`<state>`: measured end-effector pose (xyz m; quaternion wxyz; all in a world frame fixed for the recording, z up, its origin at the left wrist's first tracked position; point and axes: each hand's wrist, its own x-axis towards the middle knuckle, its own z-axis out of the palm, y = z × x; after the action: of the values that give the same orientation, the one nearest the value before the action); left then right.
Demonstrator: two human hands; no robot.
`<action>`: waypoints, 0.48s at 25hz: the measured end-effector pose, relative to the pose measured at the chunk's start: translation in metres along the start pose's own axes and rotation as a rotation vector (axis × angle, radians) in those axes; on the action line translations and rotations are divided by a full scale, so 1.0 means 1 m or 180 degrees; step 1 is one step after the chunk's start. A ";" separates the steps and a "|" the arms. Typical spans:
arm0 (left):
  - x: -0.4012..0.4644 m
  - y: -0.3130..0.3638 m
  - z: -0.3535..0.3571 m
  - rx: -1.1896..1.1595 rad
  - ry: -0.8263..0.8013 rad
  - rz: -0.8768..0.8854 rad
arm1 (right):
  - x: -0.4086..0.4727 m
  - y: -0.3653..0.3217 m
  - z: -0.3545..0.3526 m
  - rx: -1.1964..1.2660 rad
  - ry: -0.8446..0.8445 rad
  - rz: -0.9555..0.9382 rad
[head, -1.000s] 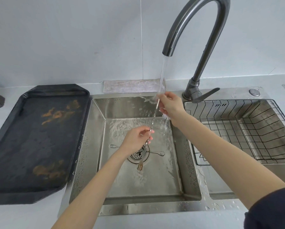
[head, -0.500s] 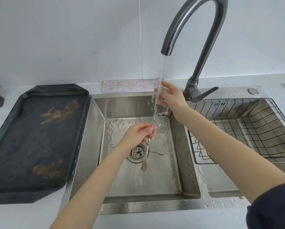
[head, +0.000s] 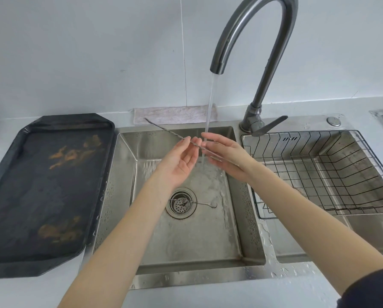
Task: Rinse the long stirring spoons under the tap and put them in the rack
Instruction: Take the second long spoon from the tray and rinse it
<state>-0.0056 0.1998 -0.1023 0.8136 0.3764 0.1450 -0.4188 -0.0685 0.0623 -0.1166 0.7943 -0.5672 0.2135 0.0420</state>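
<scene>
A long twisted stirring spoon (head: 164,128) lies nearly level under the running stream from the tap (head: 252,30). Its far end points back left over the sink's rear edge. My left hand (head: 181,161), palm up, pinches its middle at the fingertips. My right hand (head: 228,158) holds the near end, which runs across the palm between thumb and straight fingers. The water hits the spoon between the two hands. A second stirring spoon (head: 205,203) lies on the sink floor across the drain (head: 181,202). The black wire rack (head: 259,216) sits in the right basin, with no spoon seen in it.
The steel sink (head: 186,278) is wet, with drops on its rim. A black tray (head: 48,192) with brown stains fills the counter at left. A grey cloth (head: 172,115) lies behind the sink. The tap lever (head: 272,125) points right, over the rack's back corner.
The spoon has swung from hanging upright to lying almost level. My left hand rose from near the drain to the stream and turned palm up. The right hand dropped slightly.
</scene>
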 end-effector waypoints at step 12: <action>-0.002 0.004 -0.001 -0.0631 0.0348 0.0102 | 0.008 -0.005 0.012 0.0739 -0.0069 -0.0392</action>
<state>-0.0035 0.2030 -0.1004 0.8443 0.3187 0.2238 -0.3682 -0.0560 0.0697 -0.1122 0.8580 -0.4830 0.1731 -0.0257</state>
